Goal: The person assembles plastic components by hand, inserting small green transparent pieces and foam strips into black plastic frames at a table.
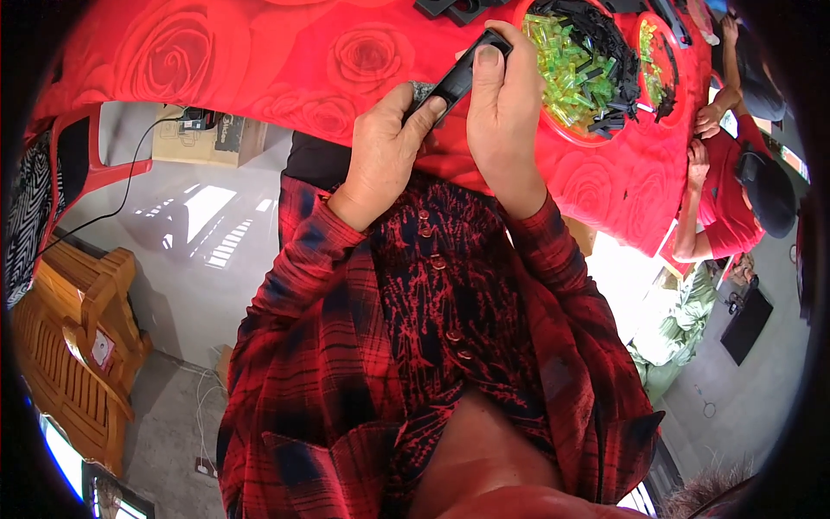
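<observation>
Both my hands hold one long black plastic part (461,76) over the near edge of a table with a red rose-patterned cloth (259,52). My left hand (385,147) grips its lower end, thumb on top. My right hand (506,95) wraps its upper end, thumb pressed along the part's face. Just to the right stands a red bowl (553,130) filled with green translucent pieces (566,73) and small black plastic pieces (605,43). My sleeves are red and dark plaid.
A second red bowl (666,78) with green and black pieces sits farther right. Another person in a red shirt (726,208) works at the table's right side. A red plastic chair (82,156), a cardboard box (207,138) and a wooden bench (78,346) stand at left.
</observation>
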Demonstrator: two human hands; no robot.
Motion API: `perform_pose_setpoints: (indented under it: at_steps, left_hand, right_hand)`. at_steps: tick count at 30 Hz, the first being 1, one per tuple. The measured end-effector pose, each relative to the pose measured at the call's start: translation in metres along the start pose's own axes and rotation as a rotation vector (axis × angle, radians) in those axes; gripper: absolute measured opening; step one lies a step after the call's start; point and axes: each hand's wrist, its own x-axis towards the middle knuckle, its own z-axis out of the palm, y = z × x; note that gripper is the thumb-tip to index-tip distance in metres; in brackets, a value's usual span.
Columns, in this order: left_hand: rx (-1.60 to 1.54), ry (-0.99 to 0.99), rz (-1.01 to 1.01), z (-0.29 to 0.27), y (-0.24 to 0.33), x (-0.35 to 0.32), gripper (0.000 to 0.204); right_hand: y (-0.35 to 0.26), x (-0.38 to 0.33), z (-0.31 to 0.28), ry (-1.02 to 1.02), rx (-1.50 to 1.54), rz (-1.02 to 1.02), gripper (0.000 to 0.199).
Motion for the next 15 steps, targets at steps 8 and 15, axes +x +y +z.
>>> perform_pose_setpoints:
  at_steps: [8, 15]
  left_hand:
    - [-0.133, -0.048, -0.076, -0.003, -0.002, 0.003, 0.019]
    - [-0.064, -0.336, -0.057, -0.021, -0.006, 0.015, 0.023]
  right_hand:
    - [0.011, -0.005, 0.004, 0.014, 0.048, -0.062, 0.028]
    - [0.016, 0.007, -0.008, -0.045, 0.300, 0.094, 0.029]
